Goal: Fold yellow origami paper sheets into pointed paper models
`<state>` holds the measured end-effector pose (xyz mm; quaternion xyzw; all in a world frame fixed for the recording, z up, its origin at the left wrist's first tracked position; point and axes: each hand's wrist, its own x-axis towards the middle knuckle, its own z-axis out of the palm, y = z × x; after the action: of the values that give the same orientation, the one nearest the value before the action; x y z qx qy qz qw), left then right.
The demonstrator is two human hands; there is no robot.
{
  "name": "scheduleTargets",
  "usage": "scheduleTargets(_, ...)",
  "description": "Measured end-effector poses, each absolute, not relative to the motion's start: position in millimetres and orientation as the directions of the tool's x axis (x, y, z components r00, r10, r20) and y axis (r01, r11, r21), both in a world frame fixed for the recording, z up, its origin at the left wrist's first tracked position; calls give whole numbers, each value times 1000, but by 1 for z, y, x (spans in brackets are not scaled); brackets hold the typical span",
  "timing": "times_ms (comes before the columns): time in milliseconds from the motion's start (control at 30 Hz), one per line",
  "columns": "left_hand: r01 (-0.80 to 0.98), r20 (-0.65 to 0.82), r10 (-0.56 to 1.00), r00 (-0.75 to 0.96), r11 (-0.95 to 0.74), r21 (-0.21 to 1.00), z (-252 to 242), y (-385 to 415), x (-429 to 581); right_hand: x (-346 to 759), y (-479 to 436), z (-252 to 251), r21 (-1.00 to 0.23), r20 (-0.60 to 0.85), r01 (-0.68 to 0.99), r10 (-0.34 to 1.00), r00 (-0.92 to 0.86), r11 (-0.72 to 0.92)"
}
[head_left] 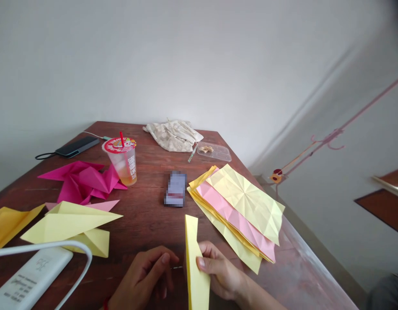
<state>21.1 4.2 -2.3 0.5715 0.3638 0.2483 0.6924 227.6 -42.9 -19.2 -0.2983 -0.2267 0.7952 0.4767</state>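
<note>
My right hand [218, 271] grips a folded yellow paper [195, 262] that stands on edge near the table's front, thumb pressed on its side. My left hand [147, 275] rests curled on the wooden table [147, 224] just left of that paper, fingers bent with the fingertips close to it; nothing shows in it. A stack of creased yellow and pink sheets [244, 211] lies to the right of my hands.
Folded yellow paper shapes [72, 226] and magenta ones [82, 181] lie at the left. A plastic cup with a red straw [123, 161], a blurred phone [175, 188], a cloth [173, 134], a clear tray [214, 150], a dark phone [76, 146] and a white power strip [31, 280] are on the table.
</note>
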Motion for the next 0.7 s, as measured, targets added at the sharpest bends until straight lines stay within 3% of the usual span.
scheduleTargets(300,80,-275,721,636,293,953,-8,6,21,226,-38,-12,-639,-259,-669,925,-278,-380)
scheduleTargets(700,100,-232,734,638,220,970,1,2,20,224,-40,-13,-656,-270,-652,925,-268,-380)
